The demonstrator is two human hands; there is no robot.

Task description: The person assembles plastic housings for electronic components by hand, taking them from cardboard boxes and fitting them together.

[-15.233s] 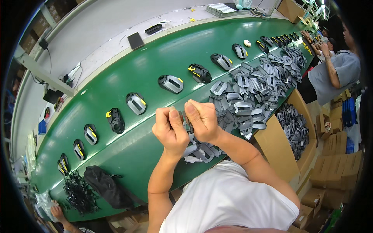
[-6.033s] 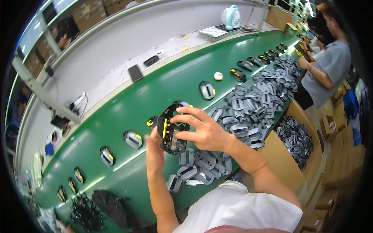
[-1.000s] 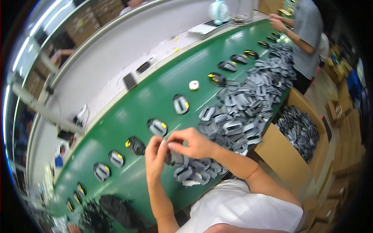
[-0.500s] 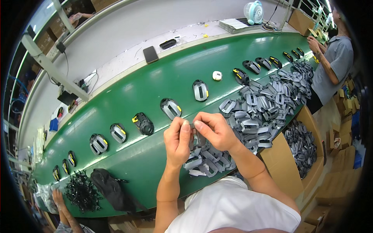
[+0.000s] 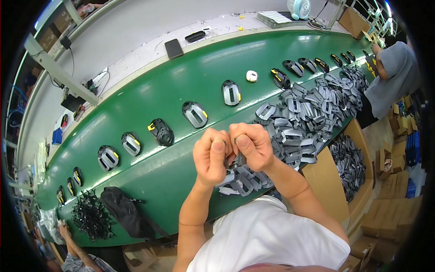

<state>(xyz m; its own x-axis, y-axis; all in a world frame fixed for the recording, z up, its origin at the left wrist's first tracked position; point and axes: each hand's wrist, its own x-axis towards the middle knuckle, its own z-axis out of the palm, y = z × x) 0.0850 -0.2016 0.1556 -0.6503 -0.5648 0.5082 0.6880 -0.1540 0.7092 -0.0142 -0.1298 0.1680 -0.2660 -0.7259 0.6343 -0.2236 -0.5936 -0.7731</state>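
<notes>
My left hand (image 5: 211, 156) and my right hand (image 5: 252, 148) are closed close together over the green belt, thumbs bent inward. Between their fingers they grip a small grey plastic part (image 5: 239, 159), mostly hidden by the fingers. Just below it lie loose grey plastic frames (image 5: 244, 182), the near end of a large pile (image 5: 312, 106) reaching to the far right. Beyond my hands, a grey-and-black mouse-shaped shell (image 5: 195, 114) with a yellow side piece rests on the belt, in a spaced row with several similar shells (image 5: 231, 93).
A cardboard box (image 5: 324, 181) of grey parts stands at the right edge of the green belt (image 5: 190, 156). To the left lie a black bag (image 5: 124, 211) and a heap of small black parts (image 5: 93, 216). One person (image 5: 394, 68) works at far right; another's hand (image 5: 64, 231) shows at lower left.
My fingers have curled in more tightly and my thumbs have bent downward around the grey part. The view has shifted slightly. The person at far right has turned and moved rightward.
</notes>
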